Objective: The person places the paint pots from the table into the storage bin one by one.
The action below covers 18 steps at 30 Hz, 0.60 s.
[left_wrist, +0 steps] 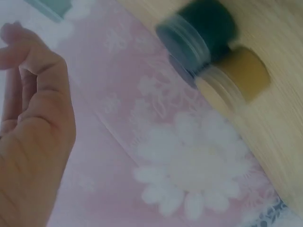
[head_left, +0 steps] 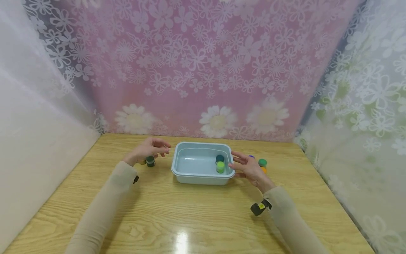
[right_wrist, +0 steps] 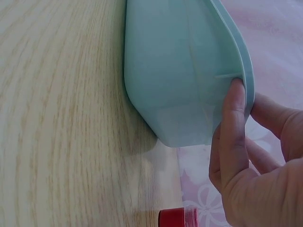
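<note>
A pale blue plastic basin (head_left: 203, 180) stands on the table, with a dark teal paint jar (head_left: 219, 158) and a light green paint jar (head_left: 220, 167) inside at its right end. My right hand (head_left: 250, 171) holds the basin's right rim, thumb over the edge and fingers beneath the lip (right_wrist: 234, 127). Left of the basin, apart from it, my left hand (head_left: 151, 148) hovers with loosely bent fingers and nothing visible in them. Close below it are a dark green jar (head_left: 150, 161) and an ochre jar (left_wrist: 244, 73), the latter mostly hidden in the head view.
Beyond my right hand stand a green-lidded jar (head_left: 262, 162), an orange one (head_left: 264, 170) and a partly hidden purple one (head_left: 251, 156). A red-lidded jar (right_wrist: 177, 217) shows in the right wrist view. A flowered pink curtain (head_left: 196, 70) hangs behind the wooden table (head_left: 190, 211).
</note>
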Tool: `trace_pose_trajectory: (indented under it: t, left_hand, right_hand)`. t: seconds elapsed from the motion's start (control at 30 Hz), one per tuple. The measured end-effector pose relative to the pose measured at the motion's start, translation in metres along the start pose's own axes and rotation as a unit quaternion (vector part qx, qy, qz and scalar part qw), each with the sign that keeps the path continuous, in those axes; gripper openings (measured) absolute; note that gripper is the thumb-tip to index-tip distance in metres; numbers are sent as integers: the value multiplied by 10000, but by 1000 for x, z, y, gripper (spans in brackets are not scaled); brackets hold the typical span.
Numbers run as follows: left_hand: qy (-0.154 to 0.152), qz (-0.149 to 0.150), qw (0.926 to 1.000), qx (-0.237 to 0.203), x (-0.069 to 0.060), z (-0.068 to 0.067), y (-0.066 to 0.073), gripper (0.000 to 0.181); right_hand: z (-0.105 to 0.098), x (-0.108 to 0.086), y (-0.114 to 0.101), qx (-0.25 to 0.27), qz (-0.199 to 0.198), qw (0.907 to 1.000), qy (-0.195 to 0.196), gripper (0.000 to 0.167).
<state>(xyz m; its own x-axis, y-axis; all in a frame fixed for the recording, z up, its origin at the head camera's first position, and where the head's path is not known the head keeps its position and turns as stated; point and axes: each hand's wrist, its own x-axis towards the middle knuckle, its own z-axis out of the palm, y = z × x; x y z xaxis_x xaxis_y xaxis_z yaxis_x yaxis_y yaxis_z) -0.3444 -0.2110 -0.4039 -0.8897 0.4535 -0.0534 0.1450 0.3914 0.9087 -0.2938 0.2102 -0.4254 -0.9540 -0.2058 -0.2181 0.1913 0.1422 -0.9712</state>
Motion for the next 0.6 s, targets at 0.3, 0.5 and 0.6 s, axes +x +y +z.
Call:
trace_pose_trajectory:
  t: [0.3, 0.5, 0.6]
  left_hand:
    - [28, -346, 9969, 711, -17, -24, -16, 31]
    - [93, -197, 9943, 1039, -25, -31, -29, 31]
    - [162, -127, 9923, 1225, -27, -32, -34, 30]
  right_hand:
    - [-2, -1, -2, 8, -19, 10000, -31, 68]
    - [-3, -1, -2, 22, -79, 10000, -19, 66]
    - [-3, 0, -2, 3, -61, 10000, -76, 66]
